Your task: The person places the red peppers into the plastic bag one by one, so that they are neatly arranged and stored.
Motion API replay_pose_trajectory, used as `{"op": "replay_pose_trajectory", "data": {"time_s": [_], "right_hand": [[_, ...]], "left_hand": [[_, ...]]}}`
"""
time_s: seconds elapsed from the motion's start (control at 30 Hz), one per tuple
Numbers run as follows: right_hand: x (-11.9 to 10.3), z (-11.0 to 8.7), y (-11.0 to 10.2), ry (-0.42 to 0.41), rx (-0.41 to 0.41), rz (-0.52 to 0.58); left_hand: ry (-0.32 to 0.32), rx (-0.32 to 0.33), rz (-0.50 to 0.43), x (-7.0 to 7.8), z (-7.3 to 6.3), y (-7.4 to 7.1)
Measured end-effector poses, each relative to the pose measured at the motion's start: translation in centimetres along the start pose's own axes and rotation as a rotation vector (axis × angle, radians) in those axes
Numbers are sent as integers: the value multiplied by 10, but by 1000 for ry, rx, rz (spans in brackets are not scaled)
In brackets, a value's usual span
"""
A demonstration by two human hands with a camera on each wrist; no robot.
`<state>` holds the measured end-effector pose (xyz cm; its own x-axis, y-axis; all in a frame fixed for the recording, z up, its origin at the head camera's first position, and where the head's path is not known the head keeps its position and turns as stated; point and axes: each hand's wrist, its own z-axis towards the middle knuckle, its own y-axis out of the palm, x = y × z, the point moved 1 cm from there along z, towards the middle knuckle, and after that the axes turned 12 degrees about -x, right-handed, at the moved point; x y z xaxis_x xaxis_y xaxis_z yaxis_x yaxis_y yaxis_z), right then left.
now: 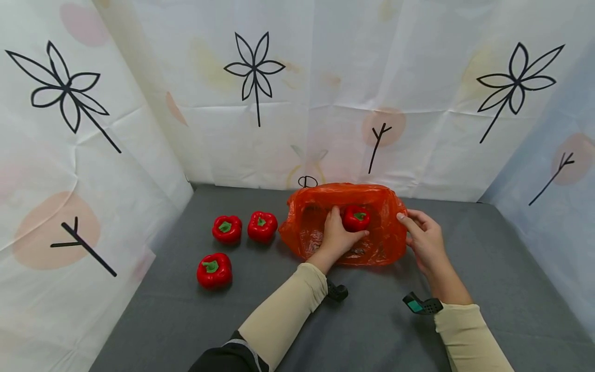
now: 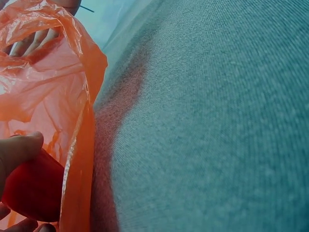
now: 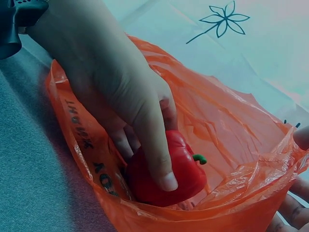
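Note:
An orange plastic bag (image 1: 302, 227) lies on the grey cloth with its mouth open upward. Reaching inside it, my left hand (image 1: 337, 235) holds a red bell pepper (image 1: 356, 218) with a green stem. In the right wrist view the thumb lies across the near side of this bell pepper (image 3: 186, 176), and the other fingers go behind it, partly hidden. My right hand (image 1: 427, 243) grips the bag's right rim, thumb on the inner side and fingers outside. Dark printed letters show on the bag's wall (image 3: 79, 128).
Three more red bell peppers rest left of the bag: one at the back left (image 1: 227, 230), one close to the bag (image 1: 262, 227), and one nearer the front (image 1: 214, 271). A white patterned curtain (image 1: 288, 139) hangs behind and along both sides of the grey surface (image 1: 372, 320).

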<state>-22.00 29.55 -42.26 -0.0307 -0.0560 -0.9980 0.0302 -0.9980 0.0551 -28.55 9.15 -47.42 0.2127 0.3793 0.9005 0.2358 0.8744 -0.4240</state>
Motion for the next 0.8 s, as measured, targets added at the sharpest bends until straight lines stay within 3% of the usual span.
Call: {"op": "replay_pose_trajectory", "data": {"time_s": [0.37, 0.8], "right_hand": [[-1, -1, 0, -8, -14, -9], [0, -2, -1, 12, -1, -30]], "left_hand": [[-2, -28, 9, -4, -11, -6], [24, -20, 6, -6, -8, -3]]}}
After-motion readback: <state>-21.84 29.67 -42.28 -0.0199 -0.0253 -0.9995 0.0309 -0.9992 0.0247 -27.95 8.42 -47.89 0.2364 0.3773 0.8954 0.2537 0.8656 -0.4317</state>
